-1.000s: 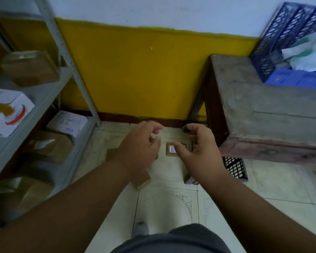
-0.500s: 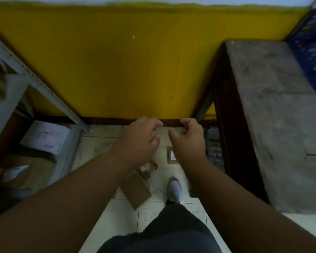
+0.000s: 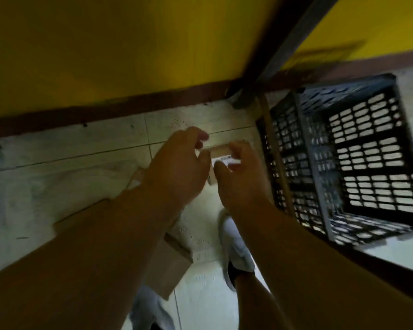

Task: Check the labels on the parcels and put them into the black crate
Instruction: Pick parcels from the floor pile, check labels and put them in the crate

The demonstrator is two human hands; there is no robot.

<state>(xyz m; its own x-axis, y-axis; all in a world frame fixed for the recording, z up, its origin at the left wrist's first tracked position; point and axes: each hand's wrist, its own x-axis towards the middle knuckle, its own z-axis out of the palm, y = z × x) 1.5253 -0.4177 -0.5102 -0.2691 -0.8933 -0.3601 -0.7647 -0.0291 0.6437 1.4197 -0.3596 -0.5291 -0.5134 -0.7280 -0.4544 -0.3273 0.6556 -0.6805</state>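
A small brown cardboard parcel (image 3: 221, 150) with a white label lies low over the floor tiles, between my two hands. My right hand (image 3: 239, 177) pinches its right side, thumb under the label and fingers over the far edge. My left hand (image 3: 179, 167) curls against its left side. The hands hide whether the parcel rests on the floor or is lifted. The black crate (image 3: 284, 148) stands on the floor just right of my right hand. Its lattice walls are open and floor tiles show through its bottom.
A larger cardboard box (image 3: 169, 263) lies on the floor under my left forearm, with another parcel's corner (image 3: 135, 178) beside my left wrist. My white shoe (image 3: 236, 244) is below the hands. A dark table leg (image 3: 272, 51) and the yellow wall stand behind.
I have bent down, so the view has dropped to floor level and the crate is now in full view. Both hands have come down and closed around the small labelled parcel.
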